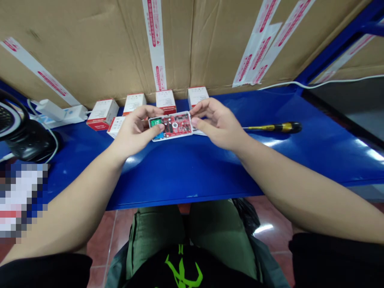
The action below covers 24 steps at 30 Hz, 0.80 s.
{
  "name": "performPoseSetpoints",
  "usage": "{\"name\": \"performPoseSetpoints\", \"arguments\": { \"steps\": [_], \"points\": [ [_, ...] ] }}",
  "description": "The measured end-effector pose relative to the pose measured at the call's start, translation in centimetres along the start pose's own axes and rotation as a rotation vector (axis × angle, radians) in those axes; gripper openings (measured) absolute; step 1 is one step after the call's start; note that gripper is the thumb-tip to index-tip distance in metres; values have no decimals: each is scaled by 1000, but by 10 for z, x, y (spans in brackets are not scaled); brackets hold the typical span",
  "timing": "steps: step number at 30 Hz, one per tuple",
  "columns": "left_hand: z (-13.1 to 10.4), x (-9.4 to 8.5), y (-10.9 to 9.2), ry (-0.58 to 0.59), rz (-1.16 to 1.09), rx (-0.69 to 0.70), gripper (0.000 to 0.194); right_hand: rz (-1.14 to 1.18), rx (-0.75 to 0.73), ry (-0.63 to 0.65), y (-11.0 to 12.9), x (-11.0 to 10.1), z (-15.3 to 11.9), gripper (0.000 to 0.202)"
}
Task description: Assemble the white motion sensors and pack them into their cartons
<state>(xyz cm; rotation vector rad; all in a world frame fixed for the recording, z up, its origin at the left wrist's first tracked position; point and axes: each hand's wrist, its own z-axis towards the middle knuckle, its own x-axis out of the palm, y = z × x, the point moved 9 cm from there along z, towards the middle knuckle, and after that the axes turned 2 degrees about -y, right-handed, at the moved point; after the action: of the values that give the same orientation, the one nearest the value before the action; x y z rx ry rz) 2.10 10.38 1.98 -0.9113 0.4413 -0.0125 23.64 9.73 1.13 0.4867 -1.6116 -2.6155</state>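
Above the blue table I see a red circuit board [181, 125] set in a shallow white case, its component side facing up. Green and blue parts sit at the board's left end. My left hand [133, 129] grips that end, the thumb lying over the face and the fingers behind. At the opposite end, my right hand [220, 124] pinches the case's edge between thumb and fingers. Just beyond the right hand lies a screwdriver [273, 127] with a yellow and black handle. A flat white piece [200, 132] shows partly under the right hand, mostly hidden.
Several small white and red boxes, one of them a box [103, 114] at the left, stand along the cardboard wall [177, 44]. A power strip [70, 116] and a black fan-like device [27, 132] occupy the table's left side. The blue table's [186, 172] front edge is near my knees.
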Motion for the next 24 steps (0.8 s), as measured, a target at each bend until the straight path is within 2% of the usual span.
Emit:
{"name": "performPoseSetpoints", "arguments": {
  "steps": [2,4,6,8,11,14,16,19,24],
  "points": [
    [3,-15,12,-62,19,-50,26,-250,-81,-39,4,-17,5,21],
    [4,-23,21,-67,35,-94,27,-502,-115,17,-1,-24,8,11],
    [4,-19,22,0,68,-120,29,-697,-96,112,-14,-26,8,6],
    [1,-5,17,109,105,-140,29,-815,-71,173,-25,-28,7,9],
    [-7,21,8,268,107,-175,26,-883,-44,214,-31,-30,7,19],
    [-12,38,-3,348,161,-124,24,-956,35,295,-36,-30,6,37],
    [-13,42,-12,357,279,-21,22,-987,95,332,-39,-30,5,46],
    [-14,46,-22,392,410,109,23,-991,150,326,-38,-31,5,48],
    [-17,49,-25,446,468,138,23,-903,71,185,-23,-33,6,50]
  ]
}}
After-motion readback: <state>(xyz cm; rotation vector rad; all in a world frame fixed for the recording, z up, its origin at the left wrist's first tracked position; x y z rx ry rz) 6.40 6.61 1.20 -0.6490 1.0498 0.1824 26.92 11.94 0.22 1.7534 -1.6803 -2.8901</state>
